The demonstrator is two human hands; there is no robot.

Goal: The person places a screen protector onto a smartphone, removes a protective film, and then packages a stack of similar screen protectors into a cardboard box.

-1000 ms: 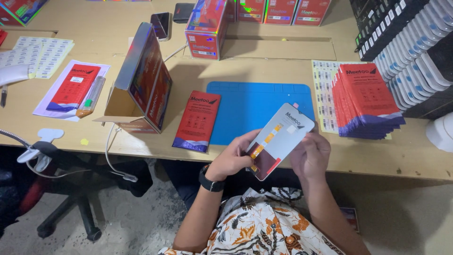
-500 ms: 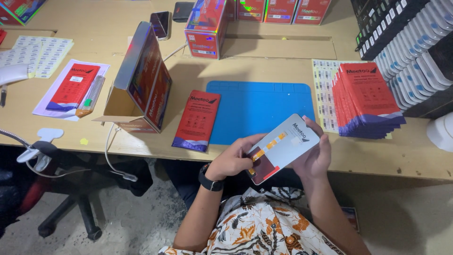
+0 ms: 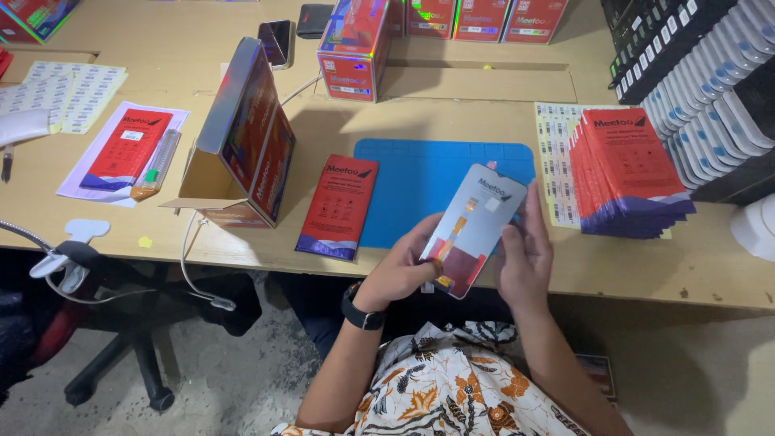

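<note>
Both hands hold a flat grey phone-screen panel point(image 3: 472, 226) with orange flex strips and a dark red patch, tilted over the table's front edge. My left hand point(image 3: 400, 270), with a black watch on the wrist, grips its lower left side. My right hand point(image 3: 525, 250) grips its right edge. Just behind the panel lies a blue work mat point(image 3: 420, 173). A flat red packet point(image 3: 339, 206) rests to the left of the mat.
A stack of red packets point(image 3: 634, 169) sits on sticker sheets at the right. An open cardboard box point(image 3: 242, 141) stands at the left. Red boxes point(image 3: 355, 44) line the back. Dark trays of white parts point(image 3: 710, 89) fill the far right. A black chair point(image 3: 105, 323) stands below left.
The panel has been turned and lifted a little toward the mat, with both hands shifting along its edges.
</note>
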